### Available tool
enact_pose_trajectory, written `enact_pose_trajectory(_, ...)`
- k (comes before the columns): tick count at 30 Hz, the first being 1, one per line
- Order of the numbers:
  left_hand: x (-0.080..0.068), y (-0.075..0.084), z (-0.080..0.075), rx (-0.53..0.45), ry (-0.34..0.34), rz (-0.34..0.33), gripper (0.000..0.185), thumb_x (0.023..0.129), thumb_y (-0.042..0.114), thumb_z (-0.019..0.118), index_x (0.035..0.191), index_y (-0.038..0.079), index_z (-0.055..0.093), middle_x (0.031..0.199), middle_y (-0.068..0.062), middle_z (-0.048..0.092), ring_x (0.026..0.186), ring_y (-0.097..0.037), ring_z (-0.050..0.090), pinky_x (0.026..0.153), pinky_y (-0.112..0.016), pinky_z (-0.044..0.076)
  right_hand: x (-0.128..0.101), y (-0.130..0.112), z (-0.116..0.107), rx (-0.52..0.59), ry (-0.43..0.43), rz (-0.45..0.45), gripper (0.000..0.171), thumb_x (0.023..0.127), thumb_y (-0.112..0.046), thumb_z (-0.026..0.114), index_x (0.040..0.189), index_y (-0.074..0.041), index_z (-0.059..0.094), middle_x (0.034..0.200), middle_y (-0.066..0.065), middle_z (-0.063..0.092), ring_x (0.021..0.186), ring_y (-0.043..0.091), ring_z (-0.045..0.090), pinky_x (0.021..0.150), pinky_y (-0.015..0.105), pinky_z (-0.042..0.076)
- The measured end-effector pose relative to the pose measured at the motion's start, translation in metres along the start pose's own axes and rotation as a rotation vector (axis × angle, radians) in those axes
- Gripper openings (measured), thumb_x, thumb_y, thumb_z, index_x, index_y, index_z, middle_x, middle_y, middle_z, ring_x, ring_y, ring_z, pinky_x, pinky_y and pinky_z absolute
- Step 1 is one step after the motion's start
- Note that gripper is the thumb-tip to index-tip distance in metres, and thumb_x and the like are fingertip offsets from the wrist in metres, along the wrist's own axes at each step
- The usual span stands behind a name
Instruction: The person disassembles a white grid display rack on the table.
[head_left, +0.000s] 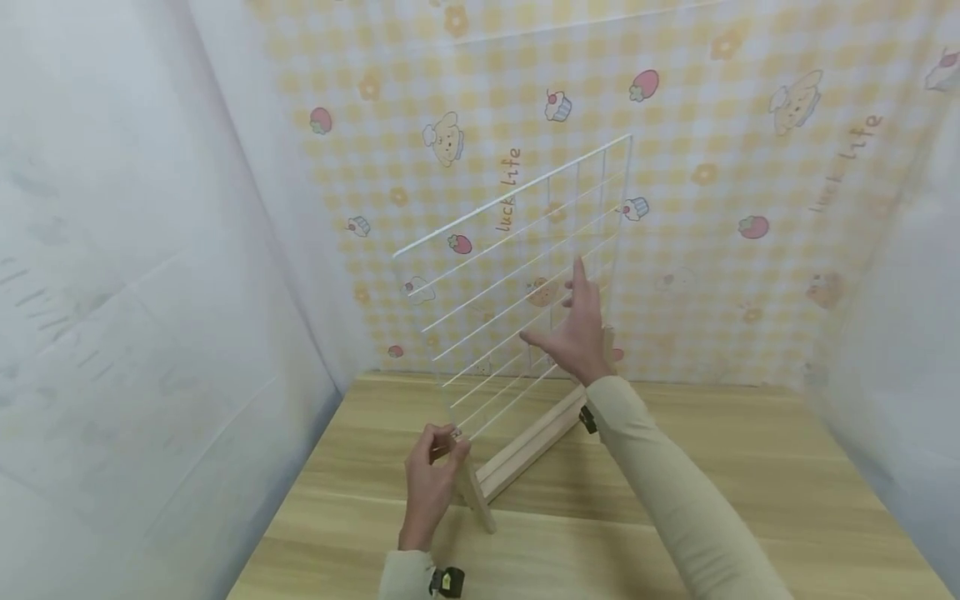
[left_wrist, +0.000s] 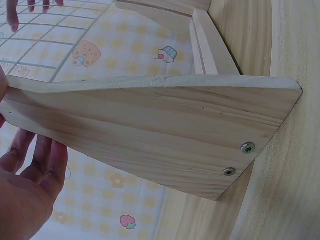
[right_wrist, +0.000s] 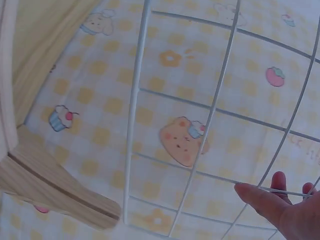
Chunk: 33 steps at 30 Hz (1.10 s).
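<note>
A white wire grid panel [head_left: 512, 196] stands tilted above a wooden stand [head_left: 528, 443] on the table. My left hand [head_left: 433, 475] grips the upper end of the stand's near side board [left_wrist: 150, 120], close to the grid's lower left corner; its fingers curl under the board's edge in the left wrist view. My right hand [head_left: 576, 329] is at the grid's right half, thumb and index finger spread apart. In the right wrist view its thumb lies by a crossing wire; whether it touches cannot be told. The stand's far side board [right_wrist: 70, 185] sits beside the grid's edge wire.
The wood-grain table [head_left: 675, 467] stretches around the stand. Behind it hangs a yellow checked cloth [head_left: 697, 250] with cartoon prints. A white sheet [head_left: 150, 292] closes the left side, and another pale sheet [head_left: 915, 333] the right. Two bolts [left_wrist: 248, 147] show on the side board.
</note>
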<state>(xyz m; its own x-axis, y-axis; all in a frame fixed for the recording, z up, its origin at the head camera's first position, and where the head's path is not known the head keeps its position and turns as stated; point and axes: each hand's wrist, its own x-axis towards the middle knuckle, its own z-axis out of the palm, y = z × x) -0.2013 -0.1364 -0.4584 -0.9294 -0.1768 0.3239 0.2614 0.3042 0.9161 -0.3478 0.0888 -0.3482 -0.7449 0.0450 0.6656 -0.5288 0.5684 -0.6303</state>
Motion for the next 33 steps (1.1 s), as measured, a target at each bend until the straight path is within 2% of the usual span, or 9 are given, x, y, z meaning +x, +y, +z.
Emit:
enact_pose_trajectory(6, -0.002, 0.0, 0.001, 0.011, 0.015, 0.054, 0.024, 0.083, 0.015, 0.067, 0.104, 0.007, 0.058, 0.087, -0.003, 0.06, 0.089, -0.018, 0.061, 0.089, -0.041, 0.051, 0.008, -0.005, -0.015, 0.012, 0.035, -0.026, 0.132, 0.051, -0.031, 0.09, 0.148, -0.03, 0.001, 0.124, 0.013, 0.041, 0.099, 0.026, 0.047, 0.081, 0.038, 0.047)
enact_pose_trajectory(9, 0.0, -0.015, 0.003, -0.002, 0.028, 0.051, 0.025, 0.083, 0.019, 0.069, 0.104, 0.012, 0.058, 0.087, 0.0, 0.059, 0.09, -0.018, 0.061, 0.089, -0.035, 0.051, 0.007, -0.003, -0.026, 0.025, 0.048, -0.007, 0.132, 0.05, -0.028, 0.091, 0.148, -0.032, 0.003, 0.122, 0.015, 0.041, 0.098, 0.029, 0.047, 0.08, 0.037, 0.045)
enact_pose_trajectory(13, 0.004, -0.031, 0.006, -0.003, 0.041, 0.042, 0.026, 0.082, 0.021, 0.069, 0.105, 0.014, 0.058, 0.089, 0.003, 0.059, 0.092, -0.015, 0.06, 0.089, -0.029, 0.05, 0.003, 0.006, -0.04, 0.027, 0.048, 0.049, 0.132, 0.049, -0.026, 0.091, 0.147, -0.034, 0.002, 0.123, 0.013, 0.042, 0.098, 0.029, 0.047, 0.079, 0.037, 0.044)
enact_pose_trajectory(16, 0.005, -0.031, 0.006, 0.009, 0.039, 0.047, 0.027, 0.083, 0.018, 0.068, 0.106, 0.01, 0.058, 0.09, 0.003, 0.059, 0.093, -0.017, 0.061, 0.089, -0.031, 0.05, -0.001, 0.015, -0.048, 0.016, 0.043, 0.091, 0.132, 0.05, -0.026, 0.091, 0.147, -0.036, 0.001, 0.125, 0.012, 0.042, 0.098, 0.026, 0.047, 0.078, 0.036, 0.043)
enact_pose_trajectory(23, 0.005, -0.032, 0.009, 0.006, 0.035, 0.042, 0.026, 0.082, 0.028, 0.069, 0.103, 0.016, 0.058, 0.093, 0.003, 0.061, 0.094, -0.015, 0.061, 0.089, -0.035, 0.05, -0.013, 0.035, -0.068, -0.083, 0.001, 0.103, 0.134, 0.05, -0.031, 0.091, 0.147, -0.035, -0.002, 0.125, 0.014, 0.042, 0.092, 0.025, 0.047, 0.074, 0.034, 0.042)
enact_pose_trajectory(27, 0.005, -0.032, 0.009, 0.017, 0.049, 0.045, 0.025, 0.082, 0.026, 0.069, 0.103, 0.017, 0.058, 0.095, 0.003, 0.063, 0.092, -0.012, 0.061, 0.088, -0.036, 0.051, -0.025, 0.048, -0.077, -0.14, -0.046, 0.106, 0.132, 0.053, -0.032, 0.089, 0.147, -0.034, -0.003, 0.126, 0.017, 0.042, 0.09, 0.026, 0.049, 0.073, 0.038, 0.045)
enact_pose_trajectory(29, 0.003, -0.033, 0.009, 0.016, 0.056, 0.041, 0.025, 0.081, 0.025, 0.07, 0.102, 0.017, 0.058, 0.094, 0.004, 0.063, 0.091, -0.011, 0.06, 0.088, -0.036, 0.05, -0.032, 0.054, -0.081, -0.168, -0.065, 0.113, 0.125, 0.057, -0.031, 0.085, 0.147, -0.033, -0.002, 0.126, 0.018, 0.043, 0.09, 0.028, 0.05, 0.073, 0.04, 0.046)
enact_pose_trajectory(33, 0.001, -0.031, 0.01, 0.006, 0.058, 0.044, 0.025, 0.081, 0.023, 0.07, 0.101, 0.015, 0.059, 0.092, 0.005, 0.063, 0.088, -0.009, 0.059, 0.088, -0.034, 0.049, -0.048, 0.065, -0.091, -0.209, -0.106, 0.149, 0.12, 0.06, -0.032, 0.084, 0.148, -0.032, 0.002, 0.13, 0.022, 0.041, 0.092, 0.033, 0.053, 0.072, 0.045, 0.049)
